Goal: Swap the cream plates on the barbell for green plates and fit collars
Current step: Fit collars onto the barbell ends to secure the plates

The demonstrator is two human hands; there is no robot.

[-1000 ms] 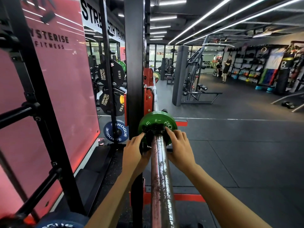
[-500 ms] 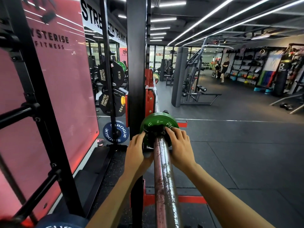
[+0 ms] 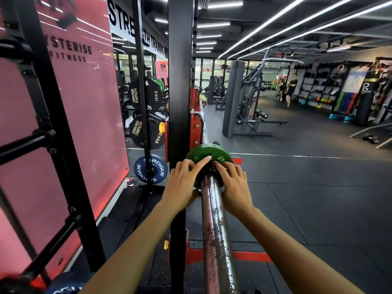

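Rack upright (image 3: 180, 81) filled centre frame, top to bottom. Barbell sleeve (image 3: 214, 230) ran from bottom centre up to mid-frame, long axis pointing away from me. Green plate (image 3: 209, 152) sat on sleeve at centre frame, face toward me. Dark collar (image 3: 206, 171) ringed sleeve against plate, between my hands. My left hand (image 3: 182, 185) curled on collar's left side, index reaching over top; my right hand (image 3: 233, 183) curled on right side. Both equally near. Judged: collar needed pushing straight along sleeve axis, into plate.
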